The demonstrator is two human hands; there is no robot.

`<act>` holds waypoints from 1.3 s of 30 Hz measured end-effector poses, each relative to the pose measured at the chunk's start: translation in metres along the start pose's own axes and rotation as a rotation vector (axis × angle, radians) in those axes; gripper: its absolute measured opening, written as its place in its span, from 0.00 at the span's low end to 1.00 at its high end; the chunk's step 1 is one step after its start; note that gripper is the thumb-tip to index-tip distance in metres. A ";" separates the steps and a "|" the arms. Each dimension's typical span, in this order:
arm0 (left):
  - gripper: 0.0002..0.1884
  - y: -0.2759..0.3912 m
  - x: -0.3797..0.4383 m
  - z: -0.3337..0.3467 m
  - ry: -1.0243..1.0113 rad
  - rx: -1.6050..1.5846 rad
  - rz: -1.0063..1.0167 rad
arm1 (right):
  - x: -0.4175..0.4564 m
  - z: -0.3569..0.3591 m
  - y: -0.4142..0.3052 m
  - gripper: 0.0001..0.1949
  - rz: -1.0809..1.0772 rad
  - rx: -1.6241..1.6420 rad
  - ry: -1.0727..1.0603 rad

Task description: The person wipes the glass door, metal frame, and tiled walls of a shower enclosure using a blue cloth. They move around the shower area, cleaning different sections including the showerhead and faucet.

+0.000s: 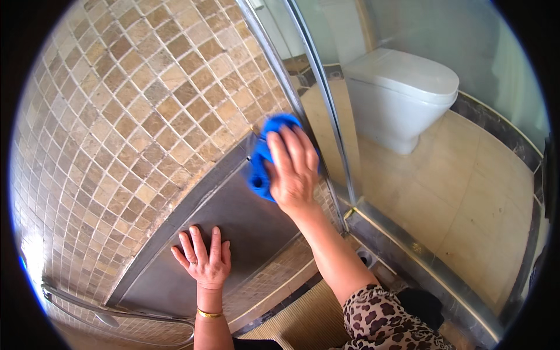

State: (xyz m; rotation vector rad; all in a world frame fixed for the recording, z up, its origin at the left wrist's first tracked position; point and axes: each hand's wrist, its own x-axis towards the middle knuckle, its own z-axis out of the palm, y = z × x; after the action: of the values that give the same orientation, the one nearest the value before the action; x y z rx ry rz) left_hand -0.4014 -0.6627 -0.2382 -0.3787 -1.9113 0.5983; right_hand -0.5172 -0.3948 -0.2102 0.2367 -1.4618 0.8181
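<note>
My right hand presses a bunched blue cloth at the far corner of a dark stone ledge. The cloth lies by the beige mosaic tile wall and the metal frame of a glass panel. Blur softens the cloth and fingers, and part of the cloth is hidden under them. Flat on the same ledge, nearer to me, rests my left hand, its fingers apart and nothing in it. A ring and a gold-coloured bracelet are on that hand and wrist.
Beyond the glass stands a white toilet on beige floor tiles. A dark raised sill runs along the right, with a floor drain beside it. At lower left, a hand shower and its hose adjoin the ledge. Below me lies a ribbed floor.
</note>
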 end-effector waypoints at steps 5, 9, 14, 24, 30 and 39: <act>0.22 0.000 -0.002 0.000 0.009 0.012 0.001 | -0.002 0.009 -0.012 0.26 -0.009 -0.036 -0.062; 0.22 0.000 -0.007 0.000 0.008 0.015 -0.008 | -0.089 0.000 0.011 0.26 0.256 -0.110 -0.015; 0.22 0.001 0.000 0.002 0.028 0.010 -0.013 | -0.194 -0.014 0.036 0.23 0.446 -0.182 -0.001; 0.25 -0.002 0.000 0.004 0.087 0.018 0.038 | -0.119 -0.011 -0.001 0.27 0.278 -0.005 -0.123; 0.25 -0.003 -0.002 0.005 0.106 0.017 0.038 | -0.251 -0.012 0.023 0.36 0.671 -0.178 0.014; 0.24 0.003 0.011 0.010 0.129 -0.012 0.042 | -0.345 0.023 0.079 0.27 1.259 0.400 0.676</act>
State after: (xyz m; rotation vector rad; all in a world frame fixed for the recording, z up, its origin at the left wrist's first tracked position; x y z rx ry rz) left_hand -0.4154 -0.6570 -0.2349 -0.4558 -1.7879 0.5765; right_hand -0.5495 -0.4706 -0.5554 -0.6995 -0.6562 1.9601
